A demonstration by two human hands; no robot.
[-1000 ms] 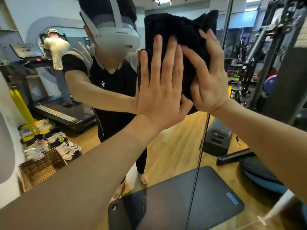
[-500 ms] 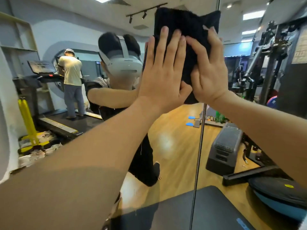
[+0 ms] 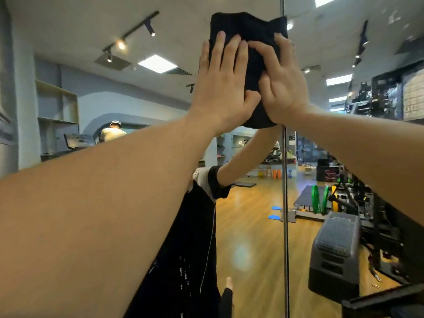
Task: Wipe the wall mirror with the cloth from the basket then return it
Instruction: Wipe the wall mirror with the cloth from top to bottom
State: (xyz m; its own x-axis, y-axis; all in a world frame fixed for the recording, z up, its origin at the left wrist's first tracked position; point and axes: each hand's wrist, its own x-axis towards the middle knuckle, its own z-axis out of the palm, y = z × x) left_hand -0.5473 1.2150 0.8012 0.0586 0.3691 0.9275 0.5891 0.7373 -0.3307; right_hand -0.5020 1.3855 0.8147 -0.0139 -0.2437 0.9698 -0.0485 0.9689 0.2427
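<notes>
Both hands press a black cloth [image 3: 249, 26] flat against the wall mirror [image 3: 252, 226]. Left hand [image 3: 221, 88] and right hand [image 3: 283, 88] lie side by side, fingers extended, gripping nothing. The cloth extends above the fingertips and below the palms.

Both bare forearms reach up and forward. The left hand [image 3: 221, 88] lies flat with straight fingers together; the right hand [image 3: 283, 88], just beside it, spreads open, thumbs nearly meeting.
</notes>
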